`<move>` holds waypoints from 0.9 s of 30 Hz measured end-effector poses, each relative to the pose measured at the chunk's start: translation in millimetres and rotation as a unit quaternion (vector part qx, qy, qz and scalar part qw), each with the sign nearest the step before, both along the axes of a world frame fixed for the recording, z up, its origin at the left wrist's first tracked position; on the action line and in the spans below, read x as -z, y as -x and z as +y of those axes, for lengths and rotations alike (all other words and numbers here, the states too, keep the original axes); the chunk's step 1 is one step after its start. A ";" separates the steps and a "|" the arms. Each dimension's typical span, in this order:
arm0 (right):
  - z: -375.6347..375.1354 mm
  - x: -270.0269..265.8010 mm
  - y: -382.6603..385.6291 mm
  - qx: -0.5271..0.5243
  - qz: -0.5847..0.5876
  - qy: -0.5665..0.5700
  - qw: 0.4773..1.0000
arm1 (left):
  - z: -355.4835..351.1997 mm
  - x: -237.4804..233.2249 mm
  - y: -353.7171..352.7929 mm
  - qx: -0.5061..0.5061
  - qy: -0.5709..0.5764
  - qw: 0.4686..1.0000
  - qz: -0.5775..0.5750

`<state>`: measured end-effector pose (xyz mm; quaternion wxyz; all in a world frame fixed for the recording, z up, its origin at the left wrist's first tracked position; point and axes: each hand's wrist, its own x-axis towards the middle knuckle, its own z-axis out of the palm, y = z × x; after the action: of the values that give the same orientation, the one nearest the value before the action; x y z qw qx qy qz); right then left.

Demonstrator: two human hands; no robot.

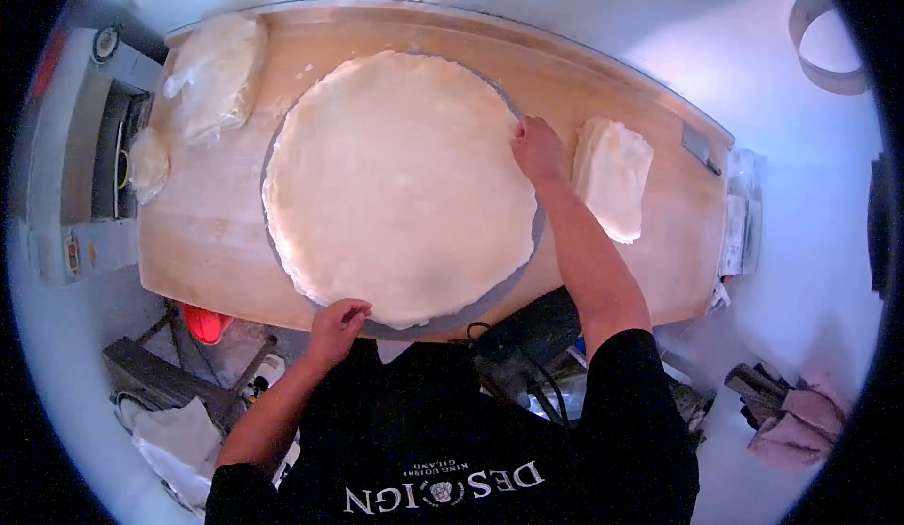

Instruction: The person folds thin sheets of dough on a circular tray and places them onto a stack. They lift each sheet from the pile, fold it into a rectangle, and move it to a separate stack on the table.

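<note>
A large, round, thin sheet of pale dough [405, 181] lies flat on a slightly wider grey round board [476, 313], whose rim shows along the right and bottom. At the dough's upper right edge, my right hand [540, 151] is closed, its fingertips pinching the rim. My left hand [337, 331] is at the lower left edge with thumb and fingers pressed together; whatever is between them is too small to make out. To the right of my right forearm sits a stack of folded pale dough sheets [617, 177].
The wooden table [212, 242] has a raised back edge. On it are a plastic-wrapped pale slab [221, 73], a smaller wrapped piece [148, 164] and a flat metal scraper or blade [700, 148]. A dark bag-like object [527, 341] is against the front edge. A ring [829, 40] is at upper right.
</note>
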<state>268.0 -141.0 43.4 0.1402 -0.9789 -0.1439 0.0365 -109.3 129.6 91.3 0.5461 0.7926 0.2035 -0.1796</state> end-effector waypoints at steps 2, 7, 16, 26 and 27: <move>4.1 -4.5 4.4 -0.001 -0.030 0.022 0.999 | 2.5 1.2 0.8 -0.001 0.006 1.000 -0.001; 3.6 -4.1 12.1 -0.051 -0.034 0.050 0.997 | 8.0 10.6 5.2 -0.004 0.012 1.000 -0.012; 1.4 -7.7 13.5 0.027 0.002 -0.015 1.000 | 8.2 6.4 -1.0 -0.008 0.019 1.000 0.001; 13.9 -29.6 57.3 -0.205 0.093 -0.131 0.965 | -2.9 17.8 -15.2 0.012 0.051 0.999 -0.006; 12.0 -23.0 57.3 -0.201 0.093 -0.131 0.966 | -4.8 14.8 -20.6 0.015 0.059 0.998 -0.012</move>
<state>210.7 -129.1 66.4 0.2696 -0.8952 -0.3280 0.1355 -88.8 124.8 76.5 0.5917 0.7637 0.1743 -0.1903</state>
